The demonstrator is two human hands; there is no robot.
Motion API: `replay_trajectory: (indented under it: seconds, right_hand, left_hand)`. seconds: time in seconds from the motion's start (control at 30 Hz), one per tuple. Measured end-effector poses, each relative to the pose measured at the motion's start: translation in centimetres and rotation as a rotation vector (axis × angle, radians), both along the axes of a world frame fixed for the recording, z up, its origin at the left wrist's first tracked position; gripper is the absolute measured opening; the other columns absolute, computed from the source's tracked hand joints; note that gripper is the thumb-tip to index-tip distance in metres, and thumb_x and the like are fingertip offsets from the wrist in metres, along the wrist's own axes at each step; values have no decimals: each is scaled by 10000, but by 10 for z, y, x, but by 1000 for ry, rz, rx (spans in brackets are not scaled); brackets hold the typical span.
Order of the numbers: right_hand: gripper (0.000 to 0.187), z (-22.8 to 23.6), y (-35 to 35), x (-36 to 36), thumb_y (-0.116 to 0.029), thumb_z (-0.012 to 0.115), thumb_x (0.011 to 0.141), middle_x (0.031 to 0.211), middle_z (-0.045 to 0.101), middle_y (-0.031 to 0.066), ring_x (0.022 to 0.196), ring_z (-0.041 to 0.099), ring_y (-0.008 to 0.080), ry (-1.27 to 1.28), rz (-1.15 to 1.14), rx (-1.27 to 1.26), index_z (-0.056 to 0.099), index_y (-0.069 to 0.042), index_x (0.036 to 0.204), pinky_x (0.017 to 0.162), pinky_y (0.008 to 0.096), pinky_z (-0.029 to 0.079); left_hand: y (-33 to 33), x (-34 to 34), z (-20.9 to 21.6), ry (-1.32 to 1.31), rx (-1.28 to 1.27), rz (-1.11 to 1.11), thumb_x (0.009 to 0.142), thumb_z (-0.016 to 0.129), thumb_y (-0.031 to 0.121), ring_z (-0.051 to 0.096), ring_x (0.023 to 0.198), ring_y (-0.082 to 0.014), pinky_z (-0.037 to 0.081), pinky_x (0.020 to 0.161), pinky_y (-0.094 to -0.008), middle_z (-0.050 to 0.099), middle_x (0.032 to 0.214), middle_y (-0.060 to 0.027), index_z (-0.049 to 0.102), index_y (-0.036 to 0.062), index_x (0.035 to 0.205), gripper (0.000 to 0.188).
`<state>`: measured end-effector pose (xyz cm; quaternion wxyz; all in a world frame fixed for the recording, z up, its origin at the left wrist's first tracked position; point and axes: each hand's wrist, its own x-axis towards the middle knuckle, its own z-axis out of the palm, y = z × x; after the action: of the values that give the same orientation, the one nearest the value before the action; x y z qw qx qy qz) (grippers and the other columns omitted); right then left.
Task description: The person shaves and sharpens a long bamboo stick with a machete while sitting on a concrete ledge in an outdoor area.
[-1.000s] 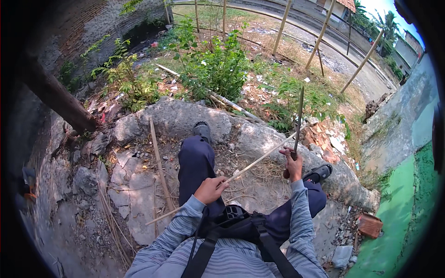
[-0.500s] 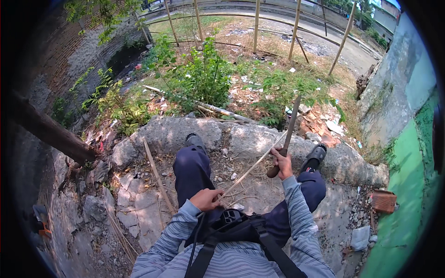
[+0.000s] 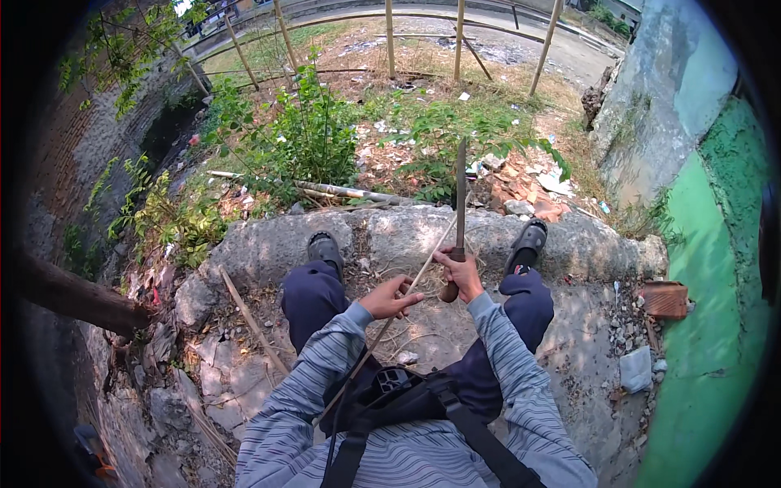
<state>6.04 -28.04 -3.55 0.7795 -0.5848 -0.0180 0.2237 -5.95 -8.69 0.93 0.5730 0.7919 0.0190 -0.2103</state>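
Observation:
I sit on a broken concrete slab (image 3: 268, 244) with my legs stretched forward. My right hand (image 3: 460, 272) is closed around the wooden handle of a long knife (image 3: 460, 199), whose dark blade points up and away from me. My left hand (image 3: 390, 298) grips a thin pale bamboo strip (image 3: 431, 252) that runs diagonally from my lap up to the knife blade. The strip meets the blade just above my right hand. My feet wear dark sandals (image 3: 325, 246) at the slab's far edge.
Another bamboo stick (image 3: 250, 321) lies on the slab to my left. Green weeds (image 3: 309, 138), litter and brick rubble (image 3: 537, 191) lie beyond the slab. A green-painted wall (image 3: 708, 268) stands at right, a bamboo fence (image 3: 390, 41) far ahead, and a thick log (image 3: 73, 297) at left.
The view has swung, so hands and knife sit more to the centre. My right hand has drawn closer to the left, and the blade stands more upright against the strip.

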Motion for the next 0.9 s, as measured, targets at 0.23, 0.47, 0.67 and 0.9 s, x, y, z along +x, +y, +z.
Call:
replay_trajectory:
  seconds: [0.23,0.47,0.67,0.9]
  right_hand:
    - [232,-20,-6,6,-234,684,918,823,740,105,447,466,55,-53,55,-167,638,-9,948,416,222,359]
    - [240,-25,-6,-1,-259,690,918,744,723,47,548,586,69,-354,164,-635,670,-20,906,514,255,458]
    - [277,-30,8,-9,-265,737,864,744,717,100,668,703,185,-680,267,-789,681,-8,951,609,321,511]
    - [374,-11,16,-7,-422,757,801,757,690,145,700,681,339,-720,327,-916,716,-91,971,610,413,501]
  left_hand:
    - [8,6,-57,114,-435,174,1029,495,295,478,485,-78,379,431,-261,502,718,1,529,54,884,283]
    - [21,1,-66,196,-563,281,1034,466,308,342,488,-50,291,432,-225,396,650,45,511,84,848,295]
    - [25,-1,-68,233,-616,396,1028,454,332,279,509,-48,247,430,-225,334,635,63,469,114,793,321]
    - [24,-2,-75,151,-516,438,1037,445,380,318,472,-49,271,405,-225,341,613,64,463,128,802,345]
